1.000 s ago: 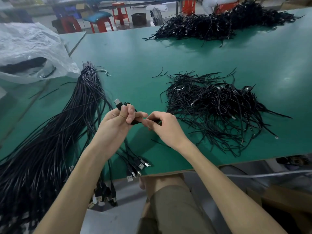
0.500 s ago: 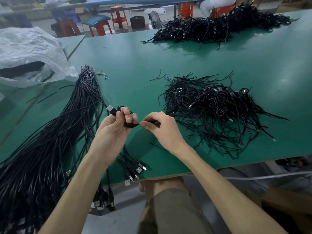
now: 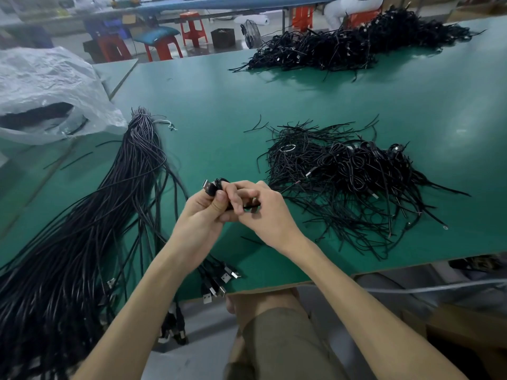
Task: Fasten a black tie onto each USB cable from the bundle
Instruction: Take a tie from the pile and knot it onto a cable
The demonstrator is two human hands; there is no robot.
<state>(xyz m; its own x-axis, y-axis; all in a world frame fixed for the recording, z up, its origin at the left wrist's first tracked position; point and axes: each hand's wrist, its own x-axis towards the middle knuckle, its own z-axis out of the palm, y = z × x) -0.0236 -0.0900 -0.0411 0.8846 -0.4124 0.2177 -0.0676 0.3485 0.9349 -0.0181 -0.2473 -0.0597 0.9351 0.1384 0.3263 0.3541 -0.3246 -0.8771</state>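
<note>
Flanking the gripped USB cable (image 3: 209,187) and tie (image 3: 251,206) lie bundle (image 3: 131,187) and tangled pile (image 3: 343,176).

Left hand (image 3: 200,215), right hand (image 3: 271,215) bare; forearms (image 3: 142,297) bare; olive-khaki shorts (image 3: 279,344), knee (image 3: 260,300) showing.

Worktop (image 3: 219,105) layout: bundle left, heap right, both hands between.
The bundle of USB cables (image 3: 109,201) lies along the left side, running from mid-worktop to the near edge, where its plugs (image 3: 219,281) reach or overhang. A bag (image 3: 46,86) sits behind it at far left. A loose heap of ties and cables (image 3: 343,182) lies right of centre; a second heap (image 3: 356,48) lies well behind it at the far edge. The left hand (image 3: 200,218) and right hand (image 3: 266,212) meet above the near centre, holding a coiled cable (image 3: 209,187) and a tie (image 3: 251,206). Stools (image 3: 192,26) stand beyond the worktop.
</note>
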